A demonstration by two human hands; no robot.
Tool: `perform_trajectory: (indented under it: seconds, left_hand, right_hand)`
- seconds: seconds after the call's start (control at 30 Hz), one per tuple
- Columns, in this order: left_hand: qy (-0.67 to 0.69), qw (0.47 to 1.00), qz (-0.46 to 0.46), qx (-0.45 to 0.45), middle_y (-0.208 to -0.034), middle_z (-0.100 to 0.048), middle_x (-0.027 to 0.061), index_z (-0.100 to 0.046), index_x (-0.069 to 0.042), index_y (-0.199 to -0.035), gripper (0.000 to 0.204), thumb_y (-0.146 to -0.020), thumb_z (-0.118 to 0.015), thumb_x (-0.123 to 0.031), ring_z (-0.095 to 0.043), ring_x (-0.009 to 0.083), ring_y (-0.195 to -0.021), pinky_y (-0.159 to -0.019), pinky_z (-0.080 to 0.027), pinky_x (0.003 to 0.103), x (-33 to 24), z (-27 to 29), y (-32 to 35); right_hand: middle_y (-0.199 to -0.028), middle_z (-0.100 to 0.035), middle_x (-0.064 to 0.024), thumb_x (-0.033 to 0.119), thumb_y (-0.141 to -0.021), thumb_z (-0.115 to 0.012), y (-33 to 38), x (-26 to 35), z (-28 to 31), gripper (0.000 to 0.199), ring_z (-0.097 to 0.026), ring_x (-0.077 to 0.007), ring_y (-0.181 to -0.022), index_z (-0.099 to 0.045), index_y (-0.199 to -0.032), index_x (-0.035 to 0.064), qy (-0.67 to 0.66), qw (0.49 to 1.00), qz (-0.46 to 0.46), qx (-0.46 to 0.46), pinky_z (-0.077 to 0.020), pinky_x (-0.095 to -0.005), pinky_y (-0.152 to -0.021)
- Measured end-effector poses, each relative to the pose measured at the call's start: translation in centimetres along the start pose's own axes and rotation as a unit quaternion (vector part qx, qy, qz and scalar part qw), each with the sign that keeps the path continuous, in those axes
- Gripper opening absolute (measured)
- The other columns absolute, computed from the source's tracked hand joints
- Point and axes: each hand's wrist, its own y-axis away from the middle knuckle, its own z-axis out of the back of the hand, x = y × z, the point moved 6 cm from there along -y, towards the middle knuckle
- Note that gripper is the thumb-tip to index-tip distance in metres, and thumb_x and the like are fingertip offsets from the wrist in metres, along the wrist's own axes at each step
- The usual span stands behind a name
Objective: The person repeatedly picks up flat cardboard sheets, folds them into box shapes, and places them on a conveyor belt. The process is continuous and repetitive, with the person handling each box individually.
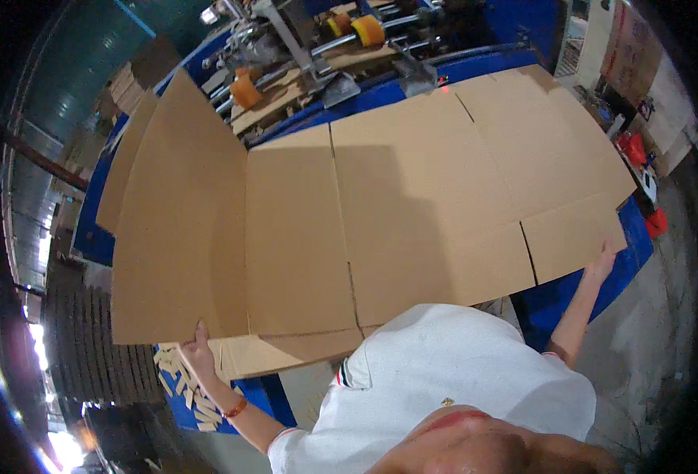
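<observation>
A wide brown cardboard box blank (412, 197) lies across the blue machine table in front of me, with dark slots cut into its long edges. Its left panel stands folded up along a crease, while the rest is spread out flat. My left hand (197, 357) grips the near edge of that left panel, thumb on top and fingers hidden beneath. At the near right corner, my right hand (602, 262) pinches the end flap, its other fingers partly under the board. More cardboard (286, 351) shows below the blank's near edge.
Beyond the blank is a machine with metal bars and orange rollers (369, 31). Small cardboard offcuts (195, 395) litter the blue surface (270, 399) by my left forearm. Stacked cardboard (88, 340) stands at the left. Red items (632, 148) lie at the right.
</observation>
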Motion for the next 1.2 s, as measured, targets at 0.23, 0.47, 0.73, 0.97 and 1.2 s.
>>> perform_trajectory:
  seconds: [0.23, 0.47, 0.73, 0.97, 1.2]
  left_hand:
    - [-0.028, 0.998, -0.038, -0.050, -0.096, -0.066, 0.0100, -0.061, 0.005, -0.101, 0.020, -0.088, -0.065, -0.009, -0.060, 0.0142, -0.084, -0.077, -0.047, 0.027, 3.1, -0.4, 0.3]
    - [0.071, 0.996, -0.036, 0.043, -0.110, -0.065, 0.0112, -0.063, 0.001, -0.107, 0.022, -0.085, -0.061, 0.001, -0.062, 0.0171, -0.096, -0.083, -0.048, 0.029, 5.7, -9.1, 3.2]
    - [-0.230, 0.851, -0.322, 0.345, -0.139, -0.046, 0.0144, -0.058, -0.017, -0.127, 0.068, -0.065, -0.053, 0.012, -0.038, 0.0367, -0.132, -0.110, -0.024, 0.054, 1.2, -22.6, 11.0]
    - [-0.278, 0.814, -0.345, 0.375, -0.140, -0.044, 0.0135, -0.052, -0.020, -0.132, 0.073, -0.065, -0.058, 0.009, -0.037, 0.0398, -0.131, -0.107, -0.026, 0.057, 2.2, -23.6, 10.7]
    - [-0.282, 0.808, -0.399, 0.329, -0.138, -0.047, 0.0117, -0.051, -0.018, -0.133, 0.074, -0.065, -0.057, 0.011, -0.041, 0.0368, -0.128, -0.105, -0.030, 0.056, 3.5, -27.1, 4.3]
  right_hand:
    - [-0.121, -0.059, -0.0165, 0.015, -0.089, -0.060, 17.2, 6.7, -13.3, 0.035, -0.061, -0.0262, -0.103, -0.057, -0.118, -0.0040, 0.352, 0.855, 0.361, 0.119, -0.0501, -0.0341, -0.084]
    - [-0.117, -0.062, -0.0201, 0.003, -0.084, -0.054, 23.2, 3.3, -27.8, 0.040, -0.064, -0.0240, -0.099, -0.055, -0.124, -0.0014, 0.251, 0.730, 0.491, 0.404, -0.0502, -0.0341, -0.084]
    - [-0.127, -0.056, -0.0178, 0.007, -0.072, -0.057, 28.6, -2.9, -26.6, 0.050, -0.059, -0.0323, -0.109, -0.057, -0.122, 0.0022, 0.322, 0.512, 0.563, 0.563, -0.0453, -0.0418, -0.097]
    - [-0.121, -0.059, -0.0167, 0.028, -0.075, -0.061, 31.3, -8.0, -25.4, 0.046, -0.056, -0.0315, -0.112, -0.061, -0.114, 0.0036, 0.382, 0.335, 0.582, 0.635, -0.0446, -0.0445, -0.096]
    - [-0.120, -0.059, -0.0150, 0.029, -0.067, -0.071, 30.6, -11.2, -30.8, 0.056, -0.058, -0.0302, -0.109, -0.059, -0.116, 0.0056, 0.341, 0.342, 0.632, 0.606, -0.0487, -0.0383, -0.090]
